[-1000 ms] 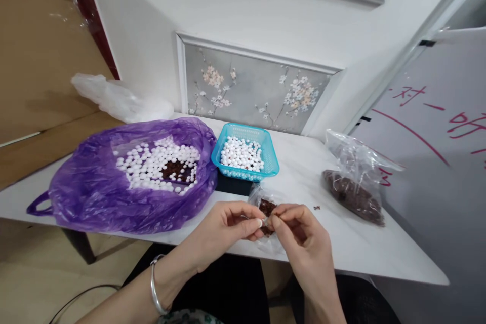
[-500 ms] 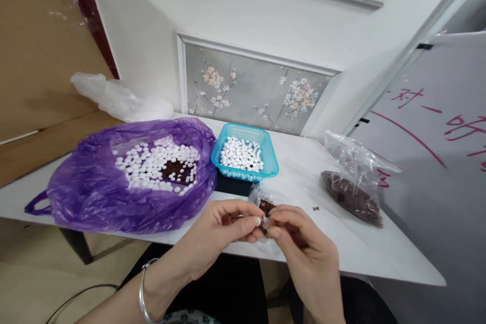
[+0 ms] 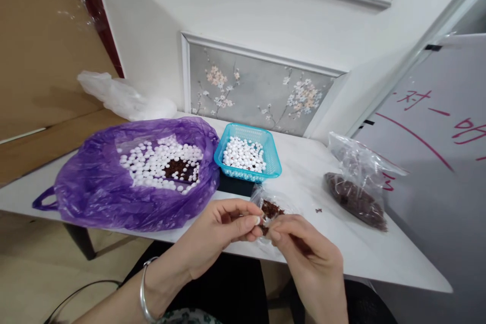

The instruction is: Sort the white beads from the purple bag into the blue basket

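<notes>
Far left you've got the purple bag (image 3: 94, 182) lying wide open, white balls (image 3: 146, 164) loose inside; bump it with that left forearm and I'd bet some roll out. Then there's your left hand (image 3: 218, 237), thumb and finger pinched on a small pale bit (image 3: 266, 222). It's mostly hidden, so can't tell what it is. The blue basket (image 3: 272, 159) sits behind, more white balls in it, on the table (image 3: 299, 162). That pale bit is right over the clear bag (image 3: 274, 207) of brown bits, so if your pinch slips it probably drops in there and gets lost. Your right hand (image 3: 311, 253) looks pinched on the same bit from the other side; squeeze or tug too hard and it could ping away. A stray crumb (image 3: 318, 210) lies past it, then the bulging zip bag (image 3: 357, 202), which might topple if your elbow swings out.
</notes>
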Available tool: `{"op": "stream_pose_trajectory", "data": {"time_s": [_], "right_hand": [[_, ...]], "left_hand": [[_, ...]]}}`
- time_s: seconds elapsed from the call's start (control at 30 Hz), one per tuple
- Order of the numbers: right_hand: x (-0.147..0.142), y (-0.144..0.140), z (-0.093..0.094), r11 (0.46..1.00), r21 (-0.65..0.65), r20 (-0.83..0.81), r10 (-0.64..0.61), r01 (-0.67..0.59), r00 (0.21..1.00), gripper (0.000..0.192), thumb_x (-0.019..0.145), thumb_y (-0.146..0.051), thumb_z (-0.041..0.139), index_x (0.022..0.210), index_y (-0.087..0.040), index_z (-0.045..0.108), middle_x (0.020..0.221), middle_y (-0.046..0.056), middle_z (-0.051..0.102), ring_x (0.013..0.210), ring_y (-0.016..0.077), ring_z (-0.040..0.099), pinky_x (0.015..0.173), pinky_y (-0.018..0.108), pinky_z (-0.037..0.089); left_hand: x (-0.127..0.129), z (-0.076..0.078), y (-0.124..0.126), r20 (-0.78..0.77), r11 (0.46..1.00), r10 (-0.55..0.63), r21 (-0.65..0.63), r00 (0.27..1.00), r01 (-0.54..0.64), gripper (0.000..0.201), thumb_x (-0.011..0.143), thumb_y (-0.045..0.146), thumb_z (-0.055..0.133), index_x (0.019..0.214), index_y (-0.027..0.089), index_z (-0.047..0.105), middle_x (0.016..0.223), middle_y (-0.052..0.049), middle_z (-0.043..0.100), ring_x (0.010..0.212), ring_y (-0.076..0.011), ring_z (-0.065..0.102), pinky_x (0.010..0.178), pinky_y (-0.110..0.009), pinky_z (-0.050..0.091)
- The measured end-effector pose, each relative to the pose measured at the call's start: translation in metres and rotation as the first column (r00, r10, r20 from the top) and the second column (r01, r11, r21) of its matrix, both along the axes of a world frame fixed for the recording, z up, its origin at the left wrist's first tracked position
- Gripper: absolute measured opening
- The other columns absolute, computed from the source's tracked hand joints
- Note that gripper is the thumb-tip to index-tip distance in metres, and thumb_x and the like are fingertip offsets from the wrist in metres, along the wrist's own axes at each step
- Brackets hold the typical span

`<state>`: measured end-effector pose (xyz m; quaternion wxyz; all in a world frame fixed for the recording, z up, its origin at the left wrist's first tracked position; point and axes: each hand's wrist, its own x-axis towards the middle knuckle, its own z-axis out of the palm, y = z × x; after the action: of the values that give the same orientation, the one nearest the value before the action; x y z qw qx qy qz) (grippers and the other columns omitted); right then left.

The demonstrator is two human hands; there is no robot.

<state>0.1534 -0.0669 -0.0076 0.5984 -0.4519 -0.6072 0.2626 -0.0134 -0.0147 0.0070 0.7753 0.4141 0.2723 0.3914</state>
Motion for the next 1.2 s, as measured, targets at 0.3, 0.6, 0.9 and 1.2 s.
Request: {"op": "stream_pose_trajectory", "data": {"time_s": [0.3, 0.6, 0.9, 1.2], "right_hand": [[-0.009, -0.006, 0.006, 0.995, -0.095, -0.196, 0.006, -0.025, 0.981, 0.015, 0.084, -0.016, 0.068, 0.084, -0.027, 0.078, 0.080, 0.001, 0.075, 0.069, 0.0153, 0.069, 0.065, 0.025, 0.060], [-0.018, -0.006, 0.009, 0.989, -0.123, -0.253, 0.047, -0.081, 0.966, 0.015, 0.079, -0.013, 0.073, 0.074, -0.027, 0.076, 0.089, 0.001, 0.075, 0.083, 0.0160, 0.071, 0.074, 0.023, 0.059], [-0.020, -0.005, 0.009, 0.983, -0.168, -0.167, 0.047, -0.075, 0.985, 0.013, 0.080, -0.017, 0.072, 0.072, -0.026, 0.076, 0.079, 0.002, 0.069, 0.074, 0.0165, 0.066, 0.065, 0.023, 0.056], [-0.032, -0.008, 0.015, 0.962, -0.273, -0.283, -0.069, -0.012, 0.957, 0.005, 0.079, -0.027, 0.074, 0.078, -0.024, 0.070, 0.070, -0.002, 0.069, 0.066, 0.0145, 0.067, 0.065, 0.023, 0.057]], "left_hand": [[-0.002, 0.000, -0.001, 0.075, 0.999, 0.002, -0.054, 0.997, 0.002, 0.012, 0.074, 0.020, 0.080, 0.084, 0.015, 0.077, 0.078, -0.002, 0.075, 0.076, -0.0105, 0.068, 0.080, -0.021, 0.053], [-0.006, -0.002, 0.002, 0.135, 0.998, -0.025, -0.045, 0.990, 0.032, 0.009, 0.075, 0.016, 0.079, 0.083, 0.015, 0.076, 0.072, 0.000, 0.072, 0.069, -0.0074, 0.066, 0.068, -0.015, 0.051], [-0.006, -0.006, 0.000, 0.138, 0.997, 0.013, -0.080, 0.990, -0.002, 0.011, 0.070, 0.019, 0.083, 0.078, 0.015, 0.078, 0.070, -0.001, 0.071, 0.067, -0.0085, 0.064, 0.068, -0.018, 0.050], [-0.007, -0.006, -0.001, 0.149, 1.000, -0.003, -0.018, 0.989, 0.005, 0.013, 0.070, 0.017, 0.082, 0.082, 0.017, 0.077, 0.074, -0.001, 0.072, 0.066, -0.0096, 0.064, 0.066, -0.019, 0.051]]}}
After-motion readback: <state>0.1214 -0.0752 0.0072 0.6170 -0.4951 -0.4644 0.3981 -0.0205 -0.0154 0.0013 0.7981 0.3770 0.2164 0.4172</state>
